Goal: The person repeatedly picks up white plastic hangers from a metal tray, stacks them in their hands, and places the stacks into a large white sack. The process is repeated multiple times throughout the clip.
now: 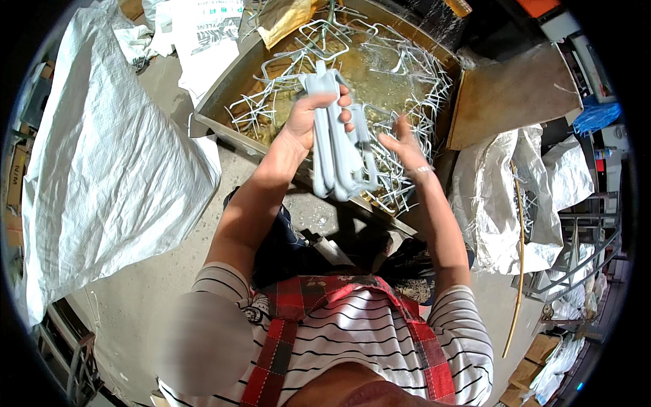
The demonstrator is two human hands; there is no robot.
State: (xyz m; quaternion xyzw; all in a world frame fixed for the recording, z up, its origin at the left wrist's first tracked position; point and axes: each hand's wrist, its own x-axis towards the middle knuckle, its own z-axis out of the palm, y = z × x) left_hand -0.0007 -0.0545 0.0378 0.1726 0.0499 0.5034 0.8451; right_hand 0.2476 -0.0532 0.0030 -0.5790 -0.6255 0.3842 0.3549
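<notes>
My left hand (308,119) grips a bundle of pale grey bent metal pieces (339,149), held upright over the near edge of a shallow metal tray (217,102). The tray holds yellowish liquid and several more of the same bent wire pieces (400,68), tangled together. My right hand (405,144) hovers just right of the bundle with fingers spread, above the pile near the tray's near rim, and holds nothing that I can see. Both forearms come up from my striped shirt and red checked apron.
A large full white woven sack (108,169) lies to the left. Another open white sack (515,203) with wire pieces sits to the right, a long thin stick (521,264) leaning by it. A brown board (508,95) lies beyond. Cardboard boxes stand at the lower right.
</notes>
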